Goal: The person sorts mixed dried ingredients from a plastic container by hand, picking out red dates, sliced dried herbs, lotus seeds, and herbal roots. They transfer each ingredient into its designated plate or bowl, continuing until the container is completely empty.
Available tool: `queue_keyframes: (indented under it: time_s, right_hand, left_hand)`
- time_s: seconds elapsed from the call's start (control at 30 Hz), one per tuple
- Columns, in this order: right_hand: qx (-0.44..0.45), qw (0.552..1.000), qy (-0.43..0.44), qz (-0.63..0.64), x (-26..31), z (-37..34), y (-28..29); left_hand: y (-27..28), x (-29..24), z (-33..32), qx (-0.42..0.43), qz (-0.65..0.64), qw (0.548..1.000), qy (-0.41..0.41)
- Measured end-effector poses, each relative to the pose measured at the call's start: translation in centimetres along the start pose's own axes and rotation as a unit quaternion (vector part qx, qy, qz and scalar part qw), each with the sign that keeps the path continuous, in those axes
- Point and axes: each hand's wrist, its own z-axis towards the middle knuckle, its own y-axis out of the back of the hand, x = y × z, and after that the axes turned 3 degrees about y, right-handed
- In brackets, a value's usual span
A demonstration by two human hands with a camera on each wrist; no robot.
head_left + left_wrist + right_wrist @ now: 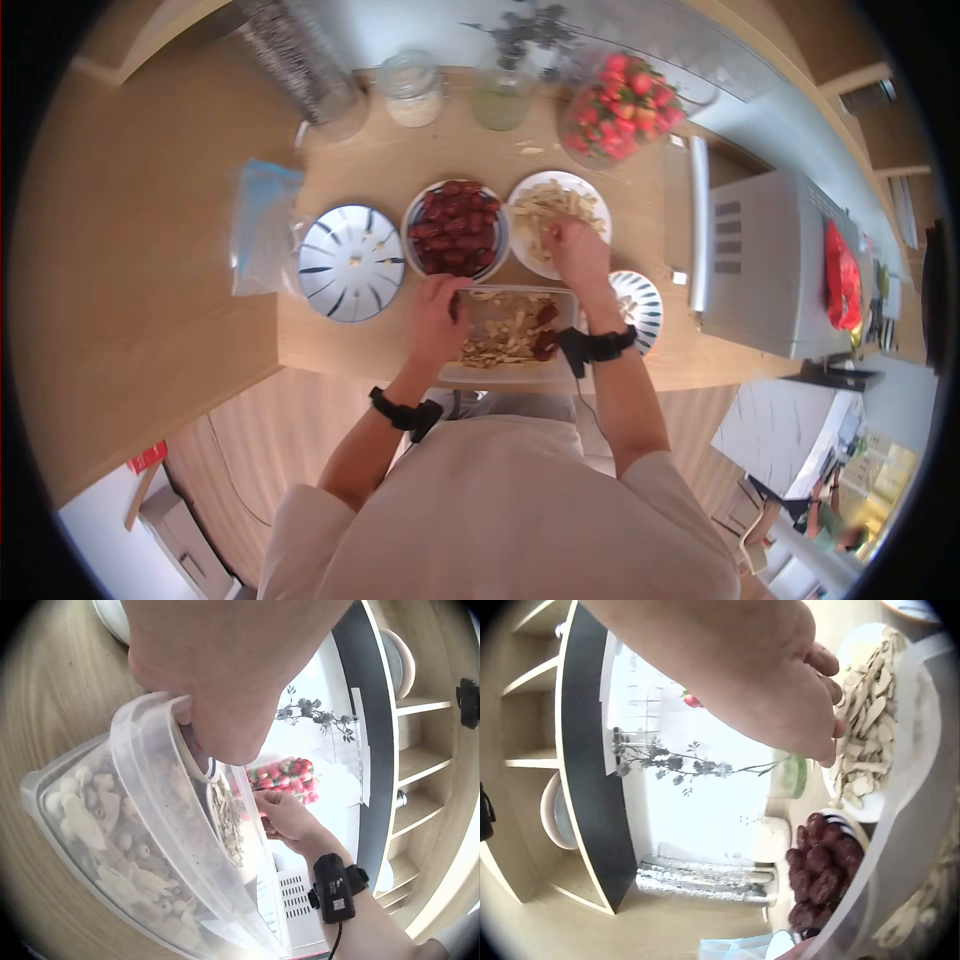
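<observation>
At the near-left corner of the plates, my left hand [437,318] grips the rim of a clear plastic container [150,765]. Pale dried slices [495,345] lie in it, with a few dark red dates [546,345] at its right side; a dark red piece shows beside my left thumb. My right hand [580,258] reaches over a white plate [604,204] heaped with pale dried root slices [870,720]. Its fingers curl down at the slices; I cannot tell whether they hold one. A plate of red dates [456,228] stands behind the container.
A striped plate [350,285] with a few bits is at left, beside a zip bag [265,235]. Another striped plate [645,310] sits under my right forearm. Behind stand a glass jar [411,95], a vase [500,100] and a tub of strawberries [620,110]. A microwave [760,260] is at right.
</observation>
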Motion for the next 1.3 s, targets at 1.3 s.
queue_keyframes:
  time_s: [1.3]
  right_hand:
    - [0.189, 0.967, 0.148, -0.083, 2.5, -11.9, -2.5]
  left_hand:
    - [0.1, 0.1, 0.1, 0.026, -0.028, 0.999, 0.032]
